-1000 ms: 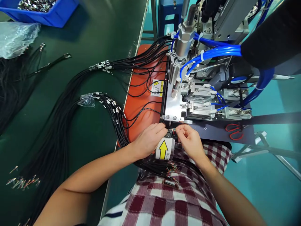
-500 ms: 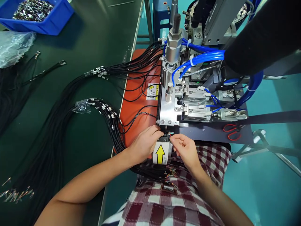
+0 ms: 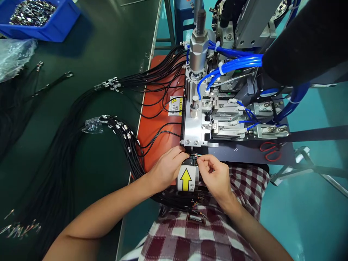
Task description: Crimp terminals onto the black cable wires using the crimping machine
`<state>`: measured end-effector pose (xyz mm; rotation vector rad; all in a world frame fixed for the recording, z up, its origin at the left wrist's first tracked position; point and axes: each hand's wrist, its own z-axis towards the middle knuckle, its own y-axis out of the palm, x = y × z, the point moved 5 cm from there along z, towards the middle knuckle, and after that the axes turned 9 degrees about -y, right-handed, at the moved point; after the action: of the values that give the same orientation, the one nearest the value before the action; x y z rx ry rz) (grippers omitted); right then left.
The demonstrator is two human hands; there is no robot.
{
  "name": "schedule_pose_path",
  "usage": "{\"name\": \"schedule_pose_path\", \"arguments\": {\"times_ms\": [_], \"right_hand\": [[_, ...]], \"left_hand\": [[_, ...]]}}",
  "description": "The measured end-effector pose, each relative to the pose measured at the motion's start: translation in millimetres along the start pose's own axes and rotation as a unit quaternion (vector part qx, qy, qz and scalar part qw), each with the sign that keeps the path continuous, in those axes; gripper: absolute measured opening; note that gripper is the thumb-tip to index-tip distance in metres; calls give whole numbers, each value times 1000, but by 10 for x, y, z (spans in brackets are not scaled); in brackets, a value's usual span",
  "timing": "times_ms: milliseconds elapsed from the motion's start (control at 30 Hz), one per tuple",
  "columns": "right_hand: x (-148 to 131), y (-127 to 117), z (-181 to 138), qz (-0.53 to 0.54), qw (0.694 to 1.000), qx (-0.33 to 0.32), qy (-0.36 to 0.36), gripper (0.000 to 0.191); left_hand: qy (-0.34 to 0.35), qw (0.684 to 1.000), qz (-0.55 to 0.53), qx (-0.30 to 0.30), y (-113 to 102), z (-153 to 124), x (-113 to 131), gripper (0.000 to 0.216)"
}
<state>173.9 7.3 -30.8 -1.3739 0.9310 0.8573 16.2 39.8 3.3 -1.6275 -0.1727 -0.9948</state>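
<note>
My left hand (image 3: 170,165) is closed at the left side of a small black fixture (image 3: 189,160), thumb and forefinger pressed together. Whatever lies between those fingers is hidden. On the fixture's other side, my right hand (image 3: 216,175) pinches at the thin coloured wire ends (image 3: 198,155), which stick out to the right. Just below the fixture is a white label with a yellow arrow (image 3: 186,179). Right above both hands stands the metal clamp head (image 3: 192,128) of a machine, with a row of black cables (image 3: 163,125) running into its left side.
A long bundle of black cables (image 3: 61,134) lies across the dark green table (image 3: 114,40). Another bundle with metal tips (image 3: 126,136) curves beside the orange plate (image 3: 154,145). A blue bin (image 3: 65,21) holds small metal parts. Red-handled scissors (image 3: 270,151) lie at right.
The view has shifted slightly. Both hands stay at the fixture, with my right fingers curled a little differently around the wire ends.
</note>
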Motion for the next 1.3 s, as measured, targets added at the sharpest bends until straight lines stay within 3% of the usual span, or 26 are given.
{"name": "schedule_pose_path", "arguments": {"times_ms": [133,233,300,400,500,567,700,967,1200,1300], "right_hand": [[-222,-77,37,-179,969,-6,-167,13],[-249,-99,70,-200,960,-16,-194,12],[-193,-98,94,-156,974,-18,-160,12],[12,-29,108,25,999,-33,-19,14],[214,101,77,221,966,-46,127,18],[283,143,69,283,944,-46,164,21],[317,122,93,304,938,-48,161,25],[213,144,135,246,962,-3,116,24],[214,237,156,351,914,-20,204,27],[200,223,156,360,912,-31,193,29]], "left_hand": [[-8,1000,-7,-10,0,7,2,18],[-12,1000,-5,-13,-4,13,12,18],[-12,1000,-6,-13,-6,12,16,17],[-12,1000,-10,-13,-1,-1,3,17],[-15,1000,-17,-14,15,-14,-26,16],[-15,1000,-19,-14,24,-16,-41,16],[-10,1000,-18,-6,20,-8,-40,17],[-13,1000,13,2,17,-10,-23,21],[37,985,168,31,-14,-28,81,23],[45,967,248,43,-53,-51,172,24]]}}
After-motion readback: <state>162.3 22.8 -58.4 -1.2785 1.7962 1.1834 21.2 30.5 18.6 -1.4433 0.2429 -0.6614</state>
